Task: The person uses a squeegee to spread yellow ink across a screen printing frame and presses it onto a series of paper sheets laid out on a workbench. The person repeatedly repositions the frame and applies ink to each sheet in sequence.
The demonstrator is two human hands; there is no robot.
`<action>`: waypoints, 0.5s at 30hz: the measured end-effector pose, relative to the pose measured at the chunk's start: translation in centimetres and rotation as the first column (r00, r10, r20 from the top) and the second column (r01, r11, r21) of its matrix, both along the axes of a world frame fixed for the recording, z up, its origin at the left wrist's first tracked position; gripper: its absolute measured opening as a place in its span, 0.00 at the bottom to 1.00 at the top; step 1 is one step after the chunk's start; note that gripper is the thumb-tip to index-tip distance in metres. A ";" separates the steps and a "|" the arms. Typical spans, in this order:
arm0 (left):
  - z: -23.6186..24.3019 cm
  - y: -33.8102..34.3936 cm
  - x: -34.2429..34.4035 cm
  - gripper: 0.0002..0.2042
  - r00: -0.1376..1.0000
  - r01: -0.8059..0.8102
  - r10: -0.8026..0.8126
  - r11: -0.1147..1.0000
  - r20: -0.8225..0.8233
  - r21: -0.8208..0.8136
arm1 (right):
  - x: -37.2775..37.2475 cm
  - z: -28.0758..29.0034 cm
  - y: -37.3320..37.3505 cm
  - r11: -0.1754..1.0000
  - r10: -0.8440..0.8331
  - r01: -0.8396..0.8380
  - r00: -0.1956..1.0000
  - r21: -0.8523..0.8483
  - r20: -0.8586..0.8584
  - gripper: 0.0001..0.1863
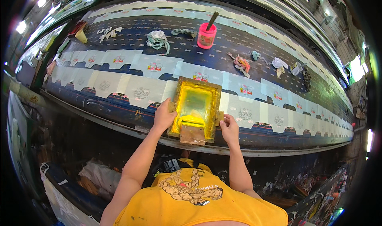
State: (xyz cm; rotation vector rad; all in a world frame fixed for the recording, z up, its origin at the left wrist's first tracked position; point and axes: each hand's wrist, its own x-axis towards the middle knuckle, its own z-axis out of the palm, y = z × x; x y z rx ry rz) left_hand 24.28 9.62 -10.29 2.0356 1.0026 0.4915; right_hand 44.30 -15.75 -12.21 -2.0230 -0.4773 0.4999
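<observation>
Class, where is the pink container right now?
In the head view, the pink container stands on the dark table, slightly right of centre in the upper part, beyond the yellow-smeared frame and just right of a crumpled rag.

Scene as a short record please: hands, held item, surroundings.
left hand: gripping screen frame's left tab
right hand: gripping its right tab
frame position: over near row of pale sheets
wooden block: at frame's near end
pink tub: beyond frame, stick inside
contact below frame: cannot tell
</observation>
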 end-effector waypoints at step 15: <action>5.7 6.4 -22.3 0.29 0.949 -0.300 0.300 0.954 0.095 -0.014 | -15.2 5.2 14.4 0.920 0.339 -0.332 0.941 0.207 -0.001 0.19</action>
